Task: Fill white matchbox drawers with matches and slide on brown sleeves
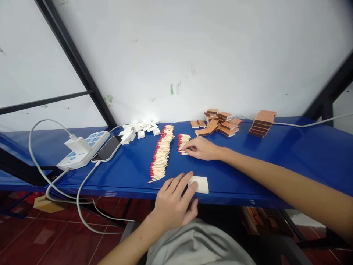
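Two rows of red-tipped matches, one long row [162, 154] and one short row [183, 140], lay mid-frame. The right hand [204, 148] met the short row's lower end with bent fingers; whether they pinched a match could not be told. The left hand [173, 200], loosely unfurled, reached over one white piece [203, 185], lower centre. One brown stack [261, 123], right, bore print too small to read.

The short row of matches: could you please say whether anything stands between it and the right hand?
Nothing visible does: the right hand is right at the short row of matches, while the left hand lies apart.
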The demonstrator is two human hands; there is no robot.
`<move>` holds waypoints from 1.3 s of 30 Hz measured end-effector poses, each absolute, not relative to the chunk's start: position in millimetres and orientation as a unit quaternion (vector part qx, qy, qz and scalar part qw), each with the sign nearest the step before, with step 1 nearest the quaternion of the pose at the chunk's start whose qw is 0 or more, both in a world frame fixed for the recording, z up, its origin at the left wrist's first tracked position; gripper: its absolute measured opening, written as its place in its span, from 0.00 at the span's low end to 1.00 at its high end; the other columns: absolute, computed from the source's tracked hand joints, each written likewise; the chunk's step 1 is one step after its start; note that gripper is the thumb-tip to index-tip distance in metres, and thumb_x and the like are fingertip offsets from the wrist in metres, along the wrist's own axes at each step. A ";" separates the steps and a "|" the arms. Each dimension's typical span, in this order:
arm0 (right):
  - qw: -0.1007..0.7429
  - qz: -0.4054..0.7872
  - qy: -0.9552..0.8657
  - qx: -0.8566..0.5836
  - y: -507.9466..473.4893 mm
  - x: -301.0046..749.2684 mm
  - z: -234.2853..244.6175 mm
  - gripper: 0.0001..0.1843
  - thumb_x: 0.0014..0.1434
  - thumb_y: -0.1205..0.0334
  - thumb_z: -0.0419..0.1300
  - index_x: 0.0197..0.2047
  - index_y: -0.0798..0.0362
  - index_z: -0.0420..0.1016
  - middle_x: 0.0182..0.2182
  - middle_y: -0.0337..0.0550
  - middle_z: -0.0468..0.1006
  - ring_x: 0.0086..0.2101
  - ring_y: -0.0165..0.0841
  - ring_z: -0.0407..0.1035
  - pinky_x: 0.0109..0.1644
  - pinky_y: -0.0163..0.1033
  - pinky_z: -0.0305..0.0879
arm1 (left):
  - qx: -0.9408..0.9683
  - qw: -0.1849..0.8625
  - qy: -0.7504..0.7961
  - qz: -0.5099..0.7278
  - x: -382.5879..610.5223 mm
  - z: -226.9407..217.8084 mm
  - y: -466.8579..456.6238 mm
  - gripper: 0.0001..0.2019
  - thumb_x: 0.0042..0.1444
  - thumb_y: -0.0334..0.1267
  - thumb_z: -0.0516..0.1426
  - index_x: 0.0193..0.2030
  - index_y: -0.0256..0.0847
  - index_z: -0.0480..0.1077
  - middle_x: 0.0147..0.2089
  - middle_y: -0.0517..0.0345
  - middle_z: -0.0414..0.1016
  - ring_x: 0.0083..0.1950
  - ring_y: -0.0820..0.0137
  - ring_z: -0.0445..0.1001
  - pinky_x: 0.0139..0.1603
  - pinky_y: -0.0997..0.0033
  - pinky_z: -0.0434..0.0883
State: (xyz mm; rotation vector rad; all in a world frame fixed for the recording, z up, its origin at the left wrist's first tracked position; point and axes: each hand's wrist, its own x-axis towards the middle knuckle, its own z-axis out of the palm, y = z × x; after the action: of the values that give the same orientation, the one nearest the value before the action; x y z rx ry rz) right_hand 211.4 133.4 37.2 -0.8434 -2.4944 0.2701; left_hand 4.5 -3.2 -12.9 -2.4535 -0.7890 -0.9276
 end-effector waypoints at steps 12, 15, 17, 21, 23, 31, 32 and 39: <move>0.253 0.103 -0.902 -0.334 134.1 211.7 34.5 0.12 0.59 0.69 0.56 0.38 0.54 0.82 0.25 0.38 0.76 0.24 0.28 0.64 0.32 0.33 0.55 | -0.877 0.198 -0.285 -0.331 4.4 -13.6 -2.9 0.17 0.58 0.38 0.54 0.52 0.37 0.71 0.62 0.45 0.72 0.55 0.55 0.75 0.49 0.59 0.72; 0.260 0.097 -0.899 -0.340 135.9 211.4 32.2 0.13 0.58 0.70 0.56 0.39 0.54 0.81 0.27 0.39 0.77 0.25 0.28 0.64 0.33 0.33 0.56 | -0.877 0.198 -0.285 -0.332 4.0 -14.3 -2.5 0.17 0.58 0.38 0.54 0.52 0.37 0.72 0.62 0.45 0.73 0.55 0.55 0.75 0.49 0.59 0.72; 0.267 0.090 -0.896 -0.344 136.3 211.1 31.5 0.13 0.57 0.70 0.56 0.40 0.54 0.81 0.28 0.39 0.77 0.26 0.28 0.63 0.33 0.33 0.56 | -0.877 0.198 -0.285 -0.332 3.6 -14.7 -2.6 0.17 0.58 0.38 0.54 0.52 0.37 0.72 0.62 0.45 0.72 0.55 0.55 0.75 0.49 0.58 0.72; 0.274 0.065 -0.891 -0.356 134.8 210.7 32.0 0.10 0.56 0.70 0.57 0.37 0.54 0.79 0.28 0.39 0.75 0.26 0.28 0.62 0.34 0.34 0.55 | -0.877 0.200 -0.285 -0.331 3.3 -14.8 -3.5 0.17 0.58 0.38 0.54 0.52 0.37 0.72 0.62 0.45 0.72 0.56 0.55 0.74 0.50 0.58 0.72; 0.278 0.057 -0.888 -0.361 133.7 210.5 32.6 0.07 0.55 0.69 0.57 0.34 0.53 0.78 0.28 0.39 0.75 0.27 0.28 0.62 0.35 0.34 0.54 | -0.877 0.200 -0.286 -0.331 3.4 -14.8 -3.7 0.17 0.58 0.38 0.54 0.52 0.38 0.71 0.62 0.45 0.72 0.56 0.55 0.74 0.50 0.58 0.72; 0.280 0.069 -0.888 -0.359 134.6 210.9 32.0 0.06 0.54 0.70 0.56 0.33 0.53 0.74 0.28 0.38 0.73 0.27 0.28 0.60 0.35 0.34 0.54 | -0.877 0.197 -0.284 -0.334 3.9 -15.6 -2.9 0.17 0.58 0.38 0.54 0.52 0.37 0.71 0.62 0.45 0.72 0.56 0.55 0.74 0.49 0.58 0.72; 0.279 0.070 -0.888 -0.360 134.9 211.1 31.7 0.06 0.53 0.70 0.56 0.33 0.53 0.74 0.28 0.38 0.73 0.27 0.28 0.60 0.35 0.34 0.53 | -0.877 0.196 -0.284 -0.333 3.7 -15.7 -3.0 0.17 0.58 0.38 0.54 0.52 0.37 0.71 0.62 0.45 0.72 0.56 0.54 0.74 0.49 0.58 0.72; 0.269 0.067 -0.891 -0.360 135.2 212.0 30.7 0.06 0.54 0.70 0.56 0.34 0.53 0.73 0.30 0.37 0.73 0.28 0.28 0.61 0.35 0.34 0.53 | -0.878 0.195 -0.283 -0.334 3.8 -15.2 -3.1 0.17 0.57 0.38 0.54 0.53 0.37 0.71 0.62 0.45 0.72 0.55 0.54 0.75 0.49 0.58 0.72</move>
State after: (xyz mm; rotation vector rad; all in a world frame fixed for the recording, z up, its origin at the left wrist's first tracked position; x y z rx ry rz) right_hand 212.0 135.2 30.7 -0.9707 -2.4024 0.1797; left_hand 3.8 -3.1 -15.2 -2.4600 -0.7933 -0.9349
